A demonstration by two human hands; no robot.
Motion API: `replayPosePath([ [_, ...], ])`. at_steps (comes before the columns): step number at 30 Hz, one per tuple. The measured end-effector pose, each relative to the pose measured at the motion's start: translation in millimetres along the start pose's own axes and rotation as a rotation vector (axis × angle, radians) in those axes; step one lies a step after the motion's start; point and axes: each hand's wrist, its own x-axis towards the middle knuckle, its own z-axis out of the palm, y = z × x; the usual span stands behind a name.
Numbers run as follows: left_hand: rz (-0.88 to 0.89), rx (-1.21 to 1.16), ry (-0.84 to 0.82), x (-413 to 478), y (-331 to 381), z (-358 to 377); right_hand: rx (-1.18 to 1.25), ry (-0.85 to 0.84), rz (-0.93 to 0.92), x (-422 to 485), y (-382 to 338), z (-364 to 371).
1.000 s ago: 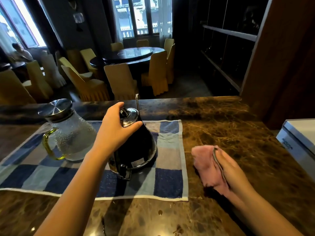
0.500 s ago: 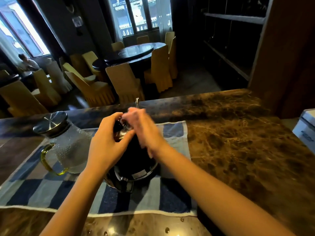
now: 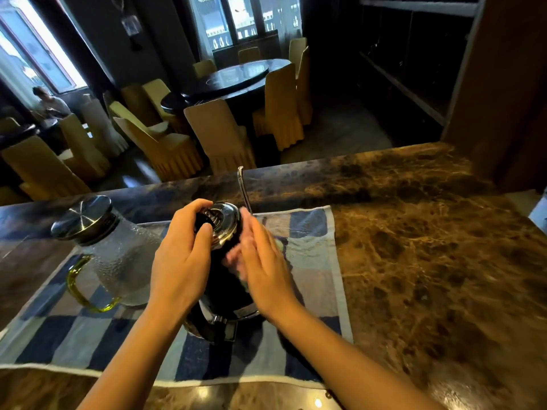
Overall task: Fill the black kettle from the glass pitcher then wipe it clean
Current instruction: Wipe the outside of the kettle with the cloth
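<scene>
The black kettle [image 3: 228, 294] with a shiny steel lid [image 3: 225, 216] and a thin upright spout [image 3: 244, 187] stands on a blue checked towel [image 3: 307, 261]. My left hand [image 3: 180, 261] grips the kettle's top at its handle side. My right hand [image 3: 262, 264] presses a pink cloth [image 3: 233, 255] flat against the kettle's right side; only a bit of the cloth shows under the palm. The glass pitcher [image 3: 118, 255], with a steel lid and yellow-green handle, stands to the left on the same towel.
The towel lies on a brown marble counter [image 3: 429, 261]. A white box edge [image 3: 540, 208] shows at the far right. Beyond the counter are yellow-covered chairs [image 3: 219, 131], a round dark table and a seated person at far left.
My right hand has brought the pink cloth from the bare counter on the right over to the kettle and now holds it against the kettle's side. My left hand stayed on the kettle's top.
</scene>
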Motion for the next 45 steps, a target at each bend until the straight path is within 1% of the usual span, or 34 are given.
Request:
replayPosePath([
  [2, -0.002, -0.002, 0.001, 0, 0, -1, 0.033, -0.059, 0.049, 31, -7, -5],
  [5, -0.01, -0.008, -0.002, -1, 1, -1, 0.061, -0.23, 0.272, 72, -1, -22],
  [7, -0.012, -0.021, -0.005, 0, 2, -2, 0.014, -0.23, 0.35, 78, 5, -23],
  [9, -0.017, -0.038, -0.001, 0, 2, -1, -0.027, -0.135, 0.38, 64, 10, -21],
  [13, -0.014, -0.041, -0.007, 0, 2, 0, -0.022, 0.201, 0.327, -3, 21, -6],
  [14, -0.015, -0.04, -0.005, 0, 2, 0, -0.052, 0.229, 0.274, -21, 17, 5],
  [16, -0.027, -0.051, 0.003, 0, 2, 0, -0.118, 0.214, 0.138, -38, 0, 24],
  [18, -0.042, -0.067, 0.01, 0, 1, 0, -0.103, 0.26, 0.053, -25, -13, 30],
  [21, -0.044, -0.066, 0.021, -1, 1, -1, -0.164, 0.373, -0.069, -5, 0, 20],
  [22, -0.043, -0.054, 0.024, -1, 2, -1, -0.17, 0.398, -0.084, -6, 11, 19],
  [23, -0.041, -0.039, 0.024, -1, 2, -1, -0.151, 0.43, -0.048, -12, 21, 21],
  [25, -0.041, -0.022, 0.018, -1, 3, -1, -0.111, 0.485, 0.078, -37, 29, 34],
  [27, -0.038, -0.019, 0.012, 0, 3, -1, -0.098, 0.429, 0.144, -65, 18, 49],
  [29, -0.033, -0.003, 0.011, 0, 2, -2, -0.113, 0.332, 0.086, -75, -3, 56],
  [31, -0.028, 0.011, 0.005, 0, 0, -2, -0.174, 0.274, -0.001, -59, -24, 53],
  [33, -0.026, 0.014, 0.008, -1, 0, -3, -0.17, 0.277, 0.0, -24, -34, 40],
  [36, -0.019, 0.035, 0.025, -1, 0, -2, -0.066, 0.301, 0.106, 18, -15, 15],
  [37, -0.019, 0.034, 0.024, -1, 1, -2, -0.041, 0.316, 0.118, 16, -5, 13],
  [39, -0.029, 0.031, 0.018, -1, 3, -2, -0.051, 0.402, 0.092, -9, 12, 20],
  [41, -0.049, 0.038, 0.016, -2, 4, -2, -0.019, 0.472, 0.105, -37, 14, 30],
  [43, -0.071, 0.04, 0.012, -3, 3, -1, 0.073, 0.427, 0.11, -39, 6, 32],
  [45, -0.094, 0.031, 0.005, -1, 0, -1, 0.164, 0.307, 0.095, -14, -10, 22],
])
